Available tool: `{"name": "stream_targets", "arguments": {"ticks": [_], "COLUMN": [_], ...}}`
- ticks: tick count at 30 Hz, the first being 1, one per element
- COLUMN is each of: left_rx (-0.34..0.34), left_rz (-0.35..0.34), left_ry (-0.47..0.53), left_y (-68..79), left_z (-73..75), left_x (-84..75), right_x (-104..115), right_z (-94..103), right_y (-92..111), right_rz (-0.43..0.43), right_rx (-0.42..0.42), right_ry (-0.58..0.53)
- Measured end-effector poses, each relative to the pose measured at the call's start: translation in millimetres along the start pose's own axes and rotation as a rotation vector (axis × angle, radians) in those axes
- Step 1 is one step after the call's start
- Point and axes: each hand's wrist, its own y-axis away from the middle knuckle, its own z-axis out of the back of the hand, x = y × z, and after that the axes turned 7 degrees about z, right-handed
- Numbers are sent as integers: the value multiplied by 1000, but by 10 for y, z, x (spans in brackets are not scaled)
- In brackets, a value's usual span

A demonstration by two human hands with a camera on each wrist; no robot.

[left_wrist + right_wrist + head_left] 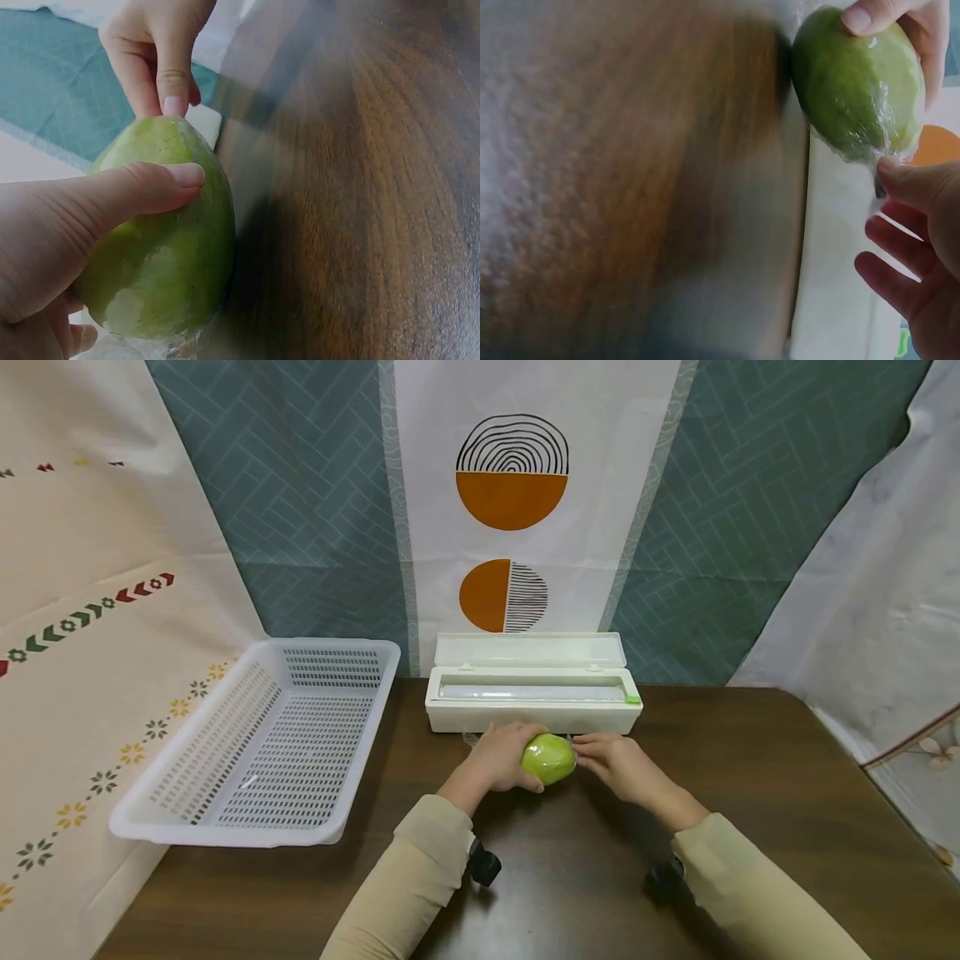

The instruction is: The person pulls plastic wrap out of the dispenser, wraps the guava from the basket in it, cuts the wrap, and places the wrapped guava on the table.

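A green, oval fruit that looks like a mango (551,760) is wrapped in shiny cling film (881,124). My left hand (501,758) grips it from the left, its thumb lying across the skin in the left wrist view. At the fruit's right end, my right hand (618,766) pinches a gathered twist of the film between thumb and finger, the other fingers loosely bent in the right wrist view. Loose film (154,346) sticks out at the opposite end. Behind the hands stands a white cling film box (534,720), lid raised, with a roll (528,692) inside.
A white perforated basket (341,802) stands to the left on the dark wooden table (757,793). A small green piece (633,700) sits at the box's right end. Patterned cloths (315,510) hang behind the table and at both sides.
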Motion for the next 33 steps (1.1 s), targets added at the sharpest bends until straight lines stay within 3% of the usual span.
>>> {"name": "stream_targets", "arguments": {"ticks": [11, 19, 25, 28, 33], "left_rx": [-12, -1, -7, -4, 6], "left_rz": [-14, -3, -2, 1, -3], "left_ry": [-22, -26, -19, 7, 54], "left_y": [-6, 22, 23, 20, 15], "left_z": [-12, -2, -5, -5, 0], "left_x": [-15, -38, -14, 13, 42], "right_x": [-29, -23, -38, -60, -100], "right_z": [14, -25, -73, -78, -65], "right_y": [-52, -67, -86, -61, 11], "right_rz": [-94, -110, -170, -236, -322], "right_rx": [118, 126, 141, 111, 98], "right_ry": [-140, -153, -178, -274, -606]}}
